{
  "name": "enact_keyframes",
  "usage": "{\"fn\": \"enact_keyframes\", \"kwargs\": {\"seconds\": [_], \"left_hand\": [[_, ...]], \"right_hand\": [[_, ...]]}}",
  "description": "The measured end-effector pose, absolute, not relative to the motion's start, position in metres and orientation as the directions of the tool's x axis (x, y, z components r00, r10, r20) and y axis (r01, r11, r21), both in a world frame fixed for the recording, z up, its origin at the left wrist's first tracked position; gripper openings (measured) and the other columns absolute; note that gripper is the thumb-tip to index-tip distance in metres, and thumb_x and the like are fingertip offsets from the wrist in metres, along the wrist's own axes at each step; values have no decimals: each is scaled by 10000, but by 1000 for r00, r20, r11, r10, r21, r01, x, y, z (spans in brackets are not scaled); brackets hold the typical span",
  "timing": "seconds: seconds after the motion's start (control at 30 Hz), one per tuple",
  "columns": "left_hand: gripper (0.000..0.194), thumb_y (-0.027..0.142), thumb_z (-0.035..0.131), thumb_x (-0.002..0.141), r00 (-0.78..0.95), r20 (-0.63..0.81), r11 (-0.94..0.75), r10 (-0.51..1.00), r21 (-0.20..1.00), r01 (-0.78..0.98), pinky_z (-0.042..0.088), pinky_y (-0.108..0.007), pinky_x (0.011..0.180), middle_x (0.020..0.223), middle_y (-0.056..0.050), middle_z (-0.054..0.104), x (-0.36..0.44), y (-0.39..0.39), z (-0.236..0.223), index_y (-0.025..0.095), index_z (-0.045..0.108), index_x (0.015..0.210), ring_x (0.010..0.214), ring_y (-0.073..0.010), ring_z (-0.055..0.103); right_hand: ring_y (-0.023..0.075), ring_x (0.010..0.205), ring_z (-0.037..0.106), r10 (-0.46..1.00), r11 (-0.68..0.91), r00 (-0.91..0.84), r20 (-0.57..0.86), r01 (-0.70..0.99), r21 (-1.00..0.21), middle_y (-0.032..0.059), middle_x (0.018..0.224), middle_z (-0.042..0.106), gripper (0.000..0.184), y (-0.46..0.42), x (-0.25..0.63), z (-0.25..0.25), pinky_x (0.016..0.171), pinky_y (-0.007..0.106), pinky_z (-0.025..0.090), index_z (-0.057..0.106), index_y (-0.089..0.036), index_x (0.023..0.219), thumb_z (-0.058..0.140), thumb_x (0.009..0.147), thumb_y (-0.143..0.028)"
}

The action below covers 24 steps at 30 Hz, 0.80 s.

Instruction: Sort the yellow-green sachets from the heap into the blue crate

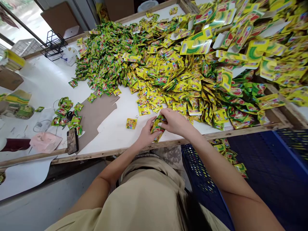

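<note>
At the table's front edge, my left hand [146, 134] is closed around a small yellow and green carton [157, 128] with a red print on it. My right hand [175, 122] is at the carton's upper end, fingers curled down and pinched. What lies between those fingertips is hidden. A single yellow sachet [131, 124] rests on the white tabletop, left of my left hand. Just beyond both hands begins a large heap of yellow sachets [156, 93], with green sachets [106, 57] heaped farther left.
Folded yellow cartons [196, 47] pile up at the back right. Below the table edge on the right stands a blue crate [199, 179] with sachets beside its wall. Brown cardboard [93, 112], a phone [72, 141], scissors [69, 116] and a black wire rack [53, 45] are on the left.
</note>
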<state>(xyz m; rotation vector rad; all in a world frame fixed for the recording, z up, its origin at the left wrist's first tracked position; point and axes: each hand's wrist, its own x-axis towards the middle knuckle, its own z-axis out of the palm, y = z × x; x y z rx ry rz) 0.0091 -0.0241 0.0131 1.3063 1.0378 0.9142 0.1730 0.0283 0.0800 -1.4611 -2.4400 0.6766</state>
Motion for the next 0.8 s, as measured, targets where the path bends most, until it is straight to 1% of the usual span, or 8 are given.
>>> {"fn": "enact_keyframes", "kwargs": {"seconds": [0.13, 0.23, 0.3, 0.37, 0.47, 0.6, 0.7, 0.8], "left_hand": [[738, 367, 697, 750, 307, -102, 103, 946, 995, 16, 445, -379, 946, 1184, -108, 596, 9, -24, 11, 202, 340, 1374, 1064, -236, 584], [753, 369, 701, 746, 319, -120, 138, 940, 990, -35, 454, -368, 928, 1165, -104, 600, 6, -23, 11, 200, 325, 1376, 1054, -228, 589], [737, 369, 735, 707, 325, -140, 164, 935, 985, -46, 451, -360, 928, 1164, -101, 598, 4, -21, 11, 183, 382, 1327, 1064, -229, 579], [652, 380, 760, 669, 354, -195, 210, 915, 978, -4, 453, -352, 906, 1124, -93, 615, 3, -20, 11, 155, 482, 1214, 1034, -228, 581], [515, 414, 754, 661, 388, -279, 274, 878, 959, 70, 459, -343, 844, 993, -73, 656, 2, -19, 11, 131, 567, 1049, 922, -210, 600], [495, 422, 756, 649, 391, -292, 302, 873, 953, 37, 455, -335, 806, 946, -74, 669, 3, -20, 14, 131, 584, 1010, 863, -198, 609], [497, 420, 756, 646, 381, -292, 299, 877, 953, 43, 449, -322, 786, 942, -71, 665, 3, -21, 17, 131, 582, 1010, 844, -191, 604], [453, 414, 743, 662, 383, -280, 276, 880, 959, 66, 439, -294, 750, 897, -49, 651, 3, -22, 19, 130, 584, 977, 802, -168, 583]], "right_hand": [[202, 751, 523, 882, 391, -469, -48, 786, -479, 102, 944, 578, 235, 26, 173, 78, 600, 260, 305, 516, -163, 962, 567, 734, -185], [185, 739, 521, 830, 442, -556, -29, 689, -575, 71, 863, 592, 169, 28, 180, 77, 624, 250, 327, 537, -166, 922, 521, 755, -146], [161, 690, 512, 792, 438, -608, -47, 620, -651, 37, 773, 596, 156, 30, 185, 79, 624, 235, 334, 563, -172, 867, 481, 754, -103], [143, 643, 505, 777, 413, -623, -86, 609, -678, 17, 717, 601, 205, 32, 188, 83, 610, 224, 329, 596, -177, 825, 453, 735, -60], [140, 637, 524, 773, 397, -616, -151, 655, -643, 20, 713, 638, 272, 36, 185, 91, 597, 224, 320, 648, -179, 813, 444, 711, -30], [147, 662, 545, 745, 437, -639, -191, 684, -584, 35, 756, 678, 319, 39, 178, 98, 604, 228, 326, 684, -187, 829, 449, 701, -12], [136, 628, 527, 735, 434, -646, -204, 680, -591, 23, 718, 663, 258, 39, 177, 99, 591, 223, 329, 668, -186, 804, 475, 718, -39], [127, 604, 519, 742, 398, -640, -200, 660, -637, 11, 693, 642, 126, 38, 178, 95, 576, 218, 334, 639, -179, 793, 536, 743, -128]]}}
